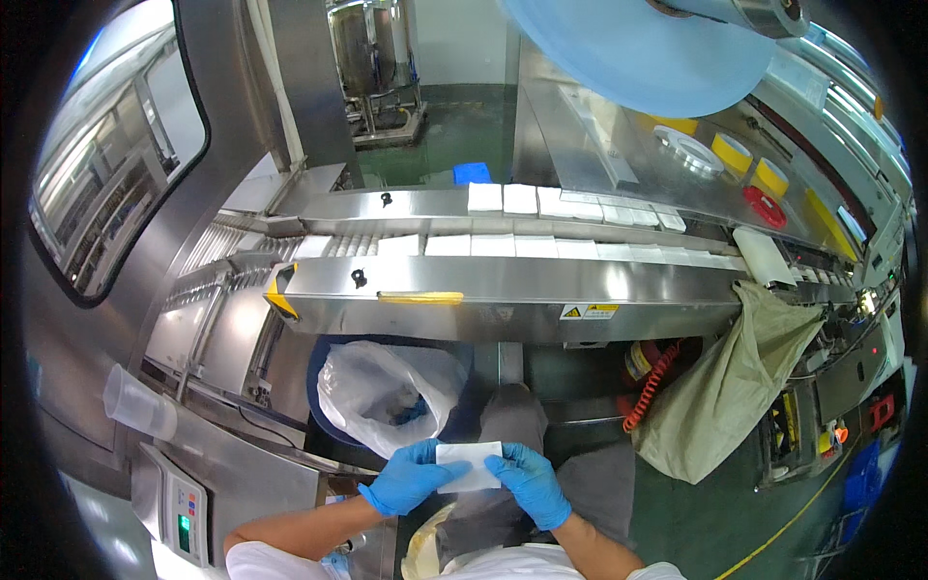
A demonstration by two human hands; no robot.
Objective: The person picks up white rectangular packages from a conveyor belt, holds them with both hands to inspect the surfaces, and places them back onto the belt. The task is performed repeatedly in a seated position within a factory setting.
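My left hand (418, 476), in a blue glove, grips the left side of a small flat white packet (470, 454). On the packet's other side my right hand (528, 481), gloved alike, pinches its edge with the thumb on top. The packet is held flat above my lap; whether it is sealed or folded I cannot tell. Beyond my hands a row of similar white packets (491, 246) lies along a conveyor channel. More white packets (520, 199) sit in a line on the ledge behind it.
A blue bin with a clear plastic liner (377, 387) stands below the steel conveyor rail (503, 280). A digital scale (184, 517) and a plastic jug (140, 401) are at left. A beige cloth bag (715, 396) hangs at right, beside a red coiled hose (652, 387). Overhead is a blue film roll (638, 48).
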